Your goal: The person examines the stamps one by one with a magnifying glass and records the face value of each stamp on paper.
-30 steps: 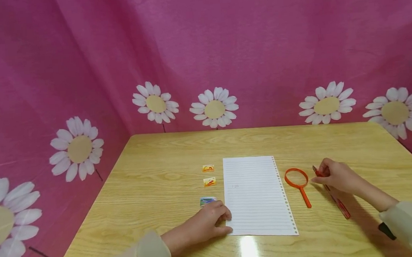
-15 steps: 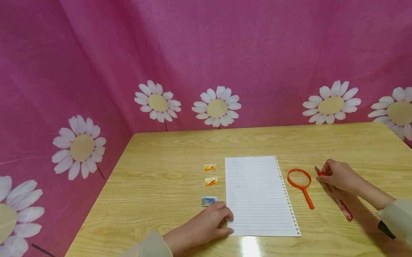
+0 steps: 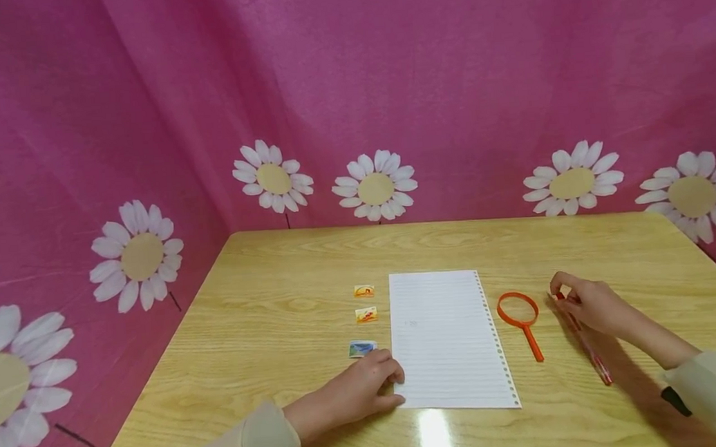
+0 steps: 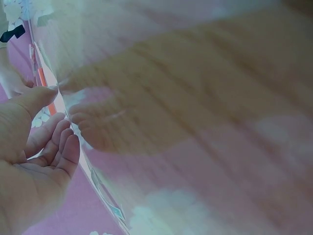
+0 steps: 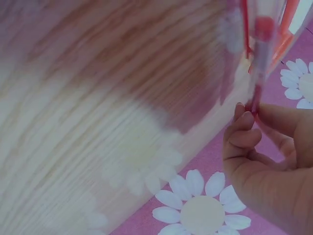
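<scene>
At the right of the head view, my right hand [image 3: 597, 307] pinches a red pen [image 3: 585, 346] near its far end. The right wrist view shows thumb and fingertips meeting on the end of the clear and red pen [image 5: 261, 54]. My left hand [image 3: 363, 389] rests at the lower left edge of a lined white sheet [image 3: 447, 342], fingers loosely bent and fingertips touching its margin. Faint writing is on the sheet. A blue-green picture card [image 3: 362, 348] lies just beyond the left hand, partly covered by it.
Two small yellow picture cards, an upper card [image 3: 364, 291] and a lower card [image 3: 366, 315], lie left of the sheet. An orange magnifying glass [image 3: 531, 343] lies between sheet and pen. A flowered pink curtain [image 3: 448, 92] stands behind the wooden table [image 3: 264, 313].
The right hand's fingers have shifted towards the pen's far tip, which showed earlier and is now mostly covered. The left hand and the sheet stay in place.
</scene>
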Available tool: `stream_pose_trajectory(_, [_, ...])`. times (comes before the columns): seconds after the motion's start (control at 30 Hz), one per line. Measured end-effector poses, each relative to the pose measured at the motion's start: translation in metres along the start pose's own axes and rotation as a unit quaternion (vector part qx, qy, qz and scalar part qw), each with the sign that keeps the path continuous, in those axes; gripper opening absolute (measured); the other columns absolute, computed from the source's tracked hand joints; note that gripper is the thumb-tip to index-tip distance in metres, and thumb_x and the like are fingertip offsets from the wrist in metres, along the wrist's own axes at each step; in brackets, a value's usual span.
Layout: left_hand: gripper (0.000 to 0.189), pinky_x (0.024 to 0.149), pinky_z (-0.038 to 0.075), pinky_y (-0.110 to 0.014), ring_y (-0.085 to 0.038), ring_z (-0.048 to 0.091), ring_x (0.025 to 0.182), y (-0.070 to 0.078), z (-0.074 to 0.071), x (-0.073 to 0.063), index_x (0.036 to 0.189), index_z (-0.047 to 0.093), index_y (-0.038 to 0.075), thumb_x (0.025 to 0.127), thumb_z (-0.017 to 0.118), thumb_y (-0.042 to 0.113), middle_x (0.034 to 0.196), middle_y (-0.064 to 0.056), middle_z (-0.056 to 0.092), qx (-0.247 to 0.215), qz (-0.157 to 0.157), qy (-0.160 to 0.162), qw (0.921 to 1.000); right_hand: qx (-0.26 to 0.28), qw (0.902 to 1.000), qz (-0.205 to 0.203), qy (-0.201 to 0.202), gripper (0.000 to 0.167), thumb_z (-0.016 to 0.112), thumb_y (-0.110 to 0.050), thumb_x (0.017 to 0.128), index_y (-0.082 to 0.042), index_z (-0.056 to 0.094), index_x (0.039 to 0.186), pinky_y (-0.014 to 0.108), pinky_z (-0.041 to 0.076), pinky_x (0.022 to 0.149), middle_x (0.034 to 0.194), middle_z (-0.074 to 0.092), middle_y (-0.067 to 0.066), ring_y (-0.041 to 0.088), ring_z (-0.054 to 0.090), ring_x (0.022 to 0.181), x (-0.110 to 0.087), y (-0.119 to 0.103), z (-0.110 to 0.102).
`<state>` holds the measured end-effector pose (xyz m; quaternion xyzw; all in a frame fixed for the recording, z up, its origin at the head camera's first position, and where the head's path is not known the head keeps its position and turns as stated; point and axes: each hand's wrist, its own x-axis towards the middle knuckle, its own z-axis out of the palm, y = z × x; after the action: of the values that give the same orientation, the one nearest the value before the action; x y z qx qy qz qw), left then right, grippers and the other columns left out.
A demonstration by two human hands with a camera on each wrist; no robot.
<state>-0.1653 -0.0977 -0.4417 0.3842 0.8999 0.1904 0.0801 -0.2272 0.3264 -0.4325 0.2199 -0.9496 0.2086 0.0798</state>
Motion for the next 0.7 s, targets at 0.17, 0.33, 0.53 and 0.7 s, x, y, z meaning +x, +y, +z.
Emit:
stream_pose_trajectory(0.17, [0.019,0.073,0.039,-0.012,-0.001,0.040,0.084,0.000,-0.001,0.000,0.099,0.065,0.011,0.090,0.071,0.026,0.094,0.005,0.054,-0.001,0.002,-0.001,1.0000,-0.017,0.9993,-0.026,0.022,0.018,0.065,0.007,0.085,-0.008,0.059,0.092,0.020,0.031,0.047,0.051,0.045,-0.009,-0.006,0.035,0.046,-0.004,-0.001,-0.001])
stream_pose_trajectory(0.33, [0.019,0.074,0.040,-0.012,-0.002,0.040,0.084,0.001,-0.002,0.000,0.099,0.065,0.011,0.090,0.072,0.026,0.094,0.004,0.055,-0.002,0.004,0.000,1.0000,-0.011,0.9972,-0.056,0.048,0.019,0.066,0.010,0.083,-0.008,0.061,0.086,0.020,0.032,0.045,0.049,0.046,-0.011,-0.008,0.036,0.043,-0.008,0.002,0.000])
stream_pose_trajectory(0.53, [0.019,0.073,0.039,-0.011,-0.001,0.039,0.083,0.001,-0.001,0.000,0.099,0.065,0.011,0.089,0.072,0.026,0.093,0.005,0.054,-0.002,0.004,0.001,1.0000,-0.031,0.9952,-0.062,0.069,0.021,0.069,0.011,0.080,-0.009,0.063,0.085,0.019,0.035,0.049,0.060,0.054,-0.010,-0.009,0.037,0.054,-0.010,0.005,-0.002])
stream_pose_trajectory(0.7, [0.019,0.073,0.039,-0.011,-0.001,0.039,0.083,0.001,-0.001,0.000,0.099,0.065,0.011,0.089,0.072,0.025,0.093,0.005,0.054,-0.001,0.005,0.002,1.0000,-0.053,0.9926,-0.077,0.078,0.033,0.067,0.020,0.071,-0.008,0.066,0.088,0.021,0.039,0.053,0.072,0.061,-0.005,-0.002,0.043,0.064,-0.013,0.006,-0.005])
